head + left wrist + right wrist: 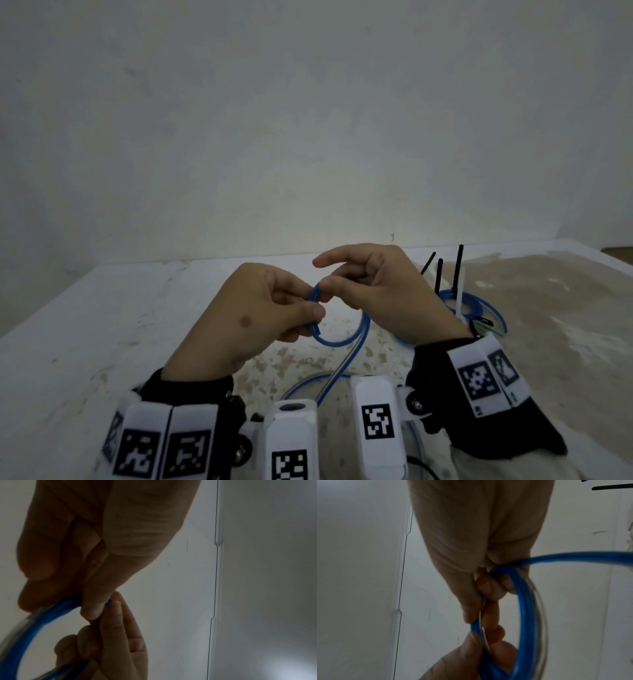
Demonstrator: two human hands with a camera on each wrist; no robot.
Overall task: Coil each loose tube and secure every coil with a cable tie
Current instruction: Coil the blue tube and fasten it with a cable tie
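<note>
Nearest the camera, a slack run of the blue tube loops low over the speckled tabletop and climbs to the hands. Just beyond that slack, the left hand pinches the small loop between thumb and fingers, likely to stop the springy turn opening out. Right beside it, the right hand nips the same loop at its top with thumb and a finger, forefinger lifted clear, probably feeding the next turn. So: one tube in work, two hands on it, one turn or so formed. Beyond the tube, to its right, lie finished blue coils; how many I cannot tell. From them rise three black cable ties and one white tie.
</note>
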